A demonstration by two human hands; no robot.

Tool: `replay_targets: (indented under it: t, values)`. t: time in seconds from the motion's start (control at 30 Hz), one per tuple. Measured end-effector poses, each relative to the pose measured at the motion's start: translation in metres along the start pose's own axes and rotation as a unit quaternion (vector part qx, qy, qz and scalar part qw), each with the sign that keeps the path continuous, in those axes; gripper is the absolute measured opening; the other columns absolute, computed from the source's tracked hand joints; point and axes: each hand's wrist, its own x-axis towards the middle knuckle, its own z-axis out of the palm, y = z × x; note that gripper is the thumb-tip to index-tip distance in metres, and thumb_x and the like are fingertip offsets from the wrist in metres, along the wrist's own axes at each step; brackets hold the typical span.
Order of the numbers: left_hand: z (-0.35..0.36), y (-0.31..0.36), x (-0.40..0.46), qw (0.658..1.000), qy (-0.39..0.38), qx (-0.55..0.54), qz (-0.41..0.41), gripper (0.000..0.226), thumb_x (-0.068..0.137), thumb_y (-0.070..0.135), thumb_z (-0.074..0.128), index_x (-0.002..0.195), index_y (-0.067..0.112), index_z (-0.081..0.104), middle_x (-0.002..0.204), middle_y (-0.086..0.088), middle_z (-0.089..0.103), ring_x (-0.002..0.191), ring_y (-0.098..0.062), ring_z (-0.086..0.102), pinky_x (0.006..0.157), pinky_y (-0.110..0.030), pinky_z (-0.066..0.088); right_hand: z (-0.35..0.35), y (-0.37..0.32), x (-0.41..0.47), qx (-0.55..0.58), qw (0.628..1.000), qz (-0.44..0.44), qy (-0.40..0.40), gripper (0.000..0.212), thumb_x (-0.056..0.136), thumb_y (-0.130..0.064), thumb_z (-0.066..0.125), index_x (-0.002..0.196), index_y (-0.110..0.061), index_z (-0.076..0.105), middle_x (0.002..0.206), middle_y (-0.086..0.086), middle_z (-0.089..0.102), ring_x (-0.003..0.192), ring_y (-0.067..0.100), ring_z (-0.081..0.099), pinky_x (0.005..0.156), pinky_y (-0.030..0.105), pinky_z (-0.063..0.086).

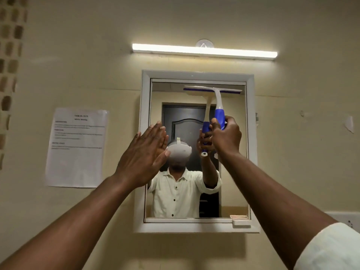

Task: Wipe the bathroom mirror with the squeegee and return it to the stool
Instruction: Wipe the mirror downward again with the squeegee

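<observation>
Overhead, one squeegee (217, 98) stood handle-down, blade level from 9 to 3 o'clock atop one mirror (231, 172). Right hand (226, 136) fingers gripped its handle; left hand (146, 152) fingers were flat, empty.

Views: one, head-worn, wide-angle.
Position: at the person's head, close in front of a wall-mounted mirror (196, 152), within arm's reach of it.
Facing: forward and tilted upward at the wall; the mirror sits centre frame, the tube light (204, 51) above it in the upper part.
Coverage: both forearms enter from the bottom corners; left hand (144, 154) and right hand (226, 137) appear mid-frame before the glass. A printed sheet (77, 148) lies left of the mirror.
Distortion: frame edges bow outward.
Overlap: none, single view; the mirror reflects the wearer and a dark door behind.
</observation>
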Motion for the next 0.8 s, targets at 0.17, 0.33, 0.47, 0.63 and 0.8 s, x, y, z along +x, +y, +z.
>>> replay_targets:
  t: [0.17,0.33,0.47,0.63,0.8]
  values:
    - [0.012,0.000,0.008,1.000,0.008,-0.008,0.016,0.066,0.089,0.055,0.019,0.142,0.034,-0.014,0.152,0.020,-0.017,0.139,0.006,-0.017,0.112,-0.021,-0.011,-0.007,0.001,0.015,-0.023,0.999,-0.018,0.016,0.037,0.093,-0.027,0.054,0.125,-0.008,0.050,0.096,0.010,0.060,0.079,0.018,0.063,0.069,0.023,0.052]
    - [0.023,0.002,0.018,0.999,0.013,-0.008,0.037,0.065,0.094,0.052,0.023,0.142,0.032,-0.016,0.152,0.018,-0.018,0.139,0.005,-0.019,0.114,-0.023,-0.010,-0.013,0.007,0.026,-0.044,0.999,-0.029,0.010,0.036,0.092,-0.024,0.056,0.123,-0.006,0.052,0.094,0.010,0.060,0.079,0.019,0.061,0.063,0.016,0.045]
    - [0.030,0.007,0.024,0.999,0.010,-0.019,0.045,0.065,0.096,0.048,0.027,0.141,0.034,-0.017,0.151,0.020,-0.019,0.138,0.006,-0.021,0.113,-0.023,-0.011,-0.016,0.009,0.028,-0.041,0.999,-0.030,-0.001,0.036,0.092,-0.023,0.057,0.123,-0.006,0.053,0.094,0.009,0.059,0.076,0.016,0.059,0.062,0.015,0.044]
    - [0.038,0.012,0.025,0.999,-0.005,-0.025,0.048,0.064,0.096,0.049,0.024,0.147,0.031,-0.009,0.153,0.017,-0.018,0.140,0.002,-0.018,0.114,-0.024,-0.009,-0.020,0.019,0.023,-0.051,0.998,-0.025,0.002,0.036,0.092,-0.025,0.056,0.123,-0.007,0.053,0.090,0.005,0.059,0.065,0.005,0.057,0.057,0.012,0.041]
    - [0.039,0.019,0.023,0.999,-0.023,-0.029,0.040,0.064,0.095,0.049,0.024,0.147,0.029,-0.008,0.154,0.013,-0.017,0.144,-0.004,-0.014,0.116,-0.027,-0.007,-0.023,0.024,0.015,-0.055,0.998,-0.019,0.000,0.035,0.092,-0.026,0.056,0.122,-0.008,0.053,0.086,0.003,0.058,0.062,0.007,0.058,0.055,0.014,0.044]
